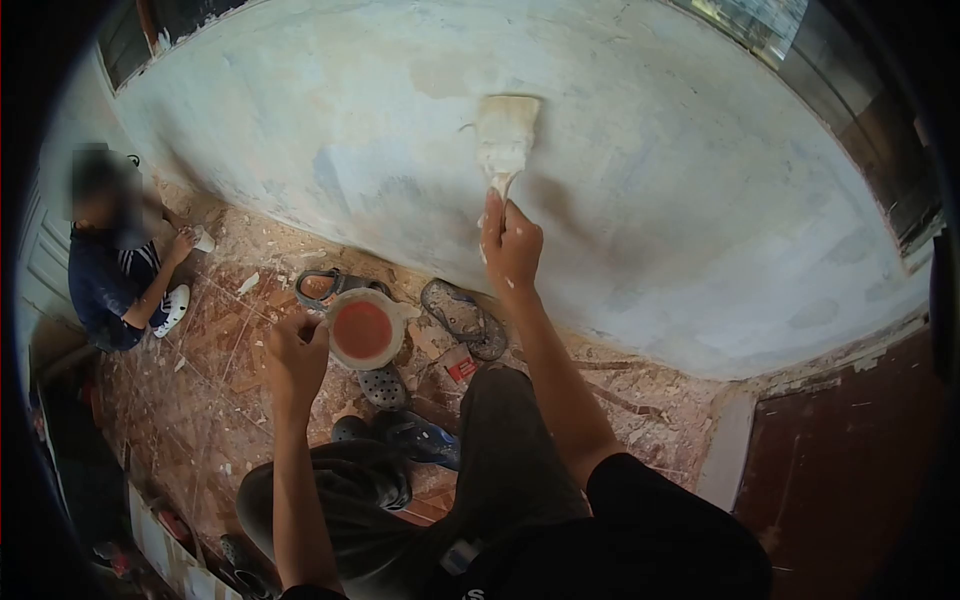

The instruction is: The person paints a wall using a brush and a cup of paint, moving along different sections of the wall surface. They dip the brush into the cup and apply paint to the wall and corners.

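My right hand [512, 245] grips the handle of a wide, flat paintbrush [507, 140] caked in white. Its bristles point up and overlap the patchy whitish wall [640, 200] in front of me. Flecks of white show on that hand. Low over the floor, my left hand [297, 365] is closed on the side of a round pale cup [394, 350]. Reddish colour shows inside the cup, within its off-white rim.
To the left, a person [105, 265] crouches by the wall, holding a small white cup [203, 240]. Flakes and dust cover the tiled floor [215, 400]. Sandals [465, 318], a grey clog [383, 388] and a red packet [460, 364] lie near my feet. A brown panel [840, 470] stands at right.
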{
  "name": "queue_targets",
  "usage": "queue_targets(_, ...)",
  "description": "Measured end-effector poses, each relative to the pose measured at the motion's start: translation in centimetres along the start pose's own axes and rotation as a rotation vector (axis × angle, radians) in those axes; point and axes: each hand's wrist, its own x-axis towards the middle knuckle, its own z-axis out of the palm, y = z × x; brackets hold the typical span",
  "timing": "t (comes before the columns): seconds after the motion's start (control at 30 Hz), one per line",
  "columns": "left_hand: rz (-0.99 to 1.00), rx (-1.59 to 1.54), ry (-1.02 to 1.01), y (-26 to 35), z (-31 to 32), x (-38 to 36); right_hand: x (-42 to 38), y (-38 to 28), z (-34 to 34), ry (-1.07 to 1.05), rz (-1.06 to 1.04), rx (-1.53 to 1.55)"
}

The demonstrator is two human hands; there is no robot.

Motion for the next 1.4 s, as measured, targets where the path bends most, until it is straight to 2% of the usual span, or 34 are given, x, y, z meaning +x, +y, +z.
queue_targets(0.03,-0.022,-0.001,-0.013,0.0,-0.2,0.0,-0.2,0.8,0.3,0.004,0.008,0.003)
queue_targets(0.1,-0.013,0.004,-0.001,-0.7,-0.2,-0.2,-1.4,4.4,2.0,-0.028,0.214,-0.02)
queue_targets(0.17,-0.003,0.009,0.012,-1.4,-0.2,-0.2,-5.4,10.3,5.1,-0.032,0.278,-0.158)
queue_targets(0.23,0.011,0.007,0.041,-1.9,-0.4,-0.2,-11.0,16.7,6.5,-0.251,0.226,-0.079)
queue_targets(0.3,0.005,-0.006,0.035,-1.4,-0.9,-0.5,-18.3,24.6,9.9,-0.193,0.202,-0.155)
queue_targets(0.37,0.003,-0.017,0.036,-1.3,-1.4,-0.5,-19.2,23.8,7.5,-0.388,0.221,-0.405)
queue_targets(0.4,0.007,0.0,0.042,-1.4,-1.4,-0.5,-18.0,21.1,6.8,-0.388,0.219,-0.398)
queue_targets(0.47,0.004,0.018,0.033,-2.0,-1.2,-0.8,-14.2,14.8,4.3,-0.372,0.905,0.248)
queue_targets(0.53,-0.007,-0.002,0.036,-2.6,-1.0,-0.7,-13.6,19.7,7.6,-0.288,0.131,-0.023)
queue_targets(0.57,-0.007,-0.002,0.032,-2.6,-0.9,-0.8,-9.6,14.5,4.6,-0.287,0.135,-0.025)
queue_targets(0.6,-0.016,-0.003,0.017,-2.5,-1.0,-0.8,-6.7,7.7,1.9,-0.535,0.634,0.385)
queue_targets(0.63,-0.024,-0.003,0.005,-2.4,-1.0,-0.8,-4.9,3.8,0.1,-0.584,0.598,0.389)
queue_targets(0.7,-0.019,0.004,0.004,-2.7,-0.9,-1.0,-3.2,0.8,-0.7,-0.63,0.567,0.403)
queue_targets(0.77,-0.019,0.019,-0.001,-2.8,-1.1,-1.1,-2.6,0.1,-0.1,-0.236,-0.055,0.038)
queue_targets(0.8,-0.02,0.035,-0.004,-2.8,-1.3,-1.3,-2.3,0.5,0.2,-0.24,-0.045,0.042)
queue_targets(0.87,-0.03,0.055,-0.002,-3.4,-1.5,-1.7,-1.9,1.9,1.4,-0.023,0.063,0.004)
queue_targets(0.9,-0.041,0.019,-0.013,-4.4,-1.6,-1.7,-2.5,3.4,2.2,-0.027,0.064,0.011)
queue_targets(0.97,-0.056,-0.006,-0.028,-5.3,-1.7,-1.8,-5.1,8.8,4.1,0.099,0.083,-0.193)
queue_targets(1.03,-0.063,0.019,-0.042,-5.6,-2.1,-1.7,-10.1,14.7,6.3,-0.04,0.225,-0.259)
queue_targets(1.1,-0.069,0.042,-0.053,-6.7,-2.0,-1.6,-13.9,17.5,4.1,-0.309,0.38,0.043)
queue_targets(1.13,-0.071,0.059,-0.061,-7.3,-1.7,-1.1,-15.0,18.8,3.2,-0.42,0.529,-0.061)
queue_targets(1.17,-0.063,0.056,-0.06,-7.8,-1.0,-0.6,-15.3,19.8,2.4,-0.532,0.677,-0.167)
queue_targets(1.23,0.0,0.116,-0.06,-8.8,0.6,-0.1,-13.7,17.3,-1.9,-0.648,0.805,-0.077)
queue_targets(1.27,-0.036,0.184,-0.097,-8.7,1.6,0.5,-12.5,16.7,-3.8,-0.741,0.735,-0.081)
queue_targets(1.33,0.024,0.282,-0.13,-8.7,4.5,1.7,-10.3,16.7,-6.7,-0.878,0.545,-0.069)
queue_targets(1.37,-0.013,0.234,-0.138,-8.3,6.5,2.4,-9.3,16.4,-7.5,-0.921,0.425,-0.057)
queue_targets(1.4,-0.055,0.186,-0.148,-7.9,8.8,2.9,-7.4,13.3,-8.6,-0.986,0.505,-0.021)
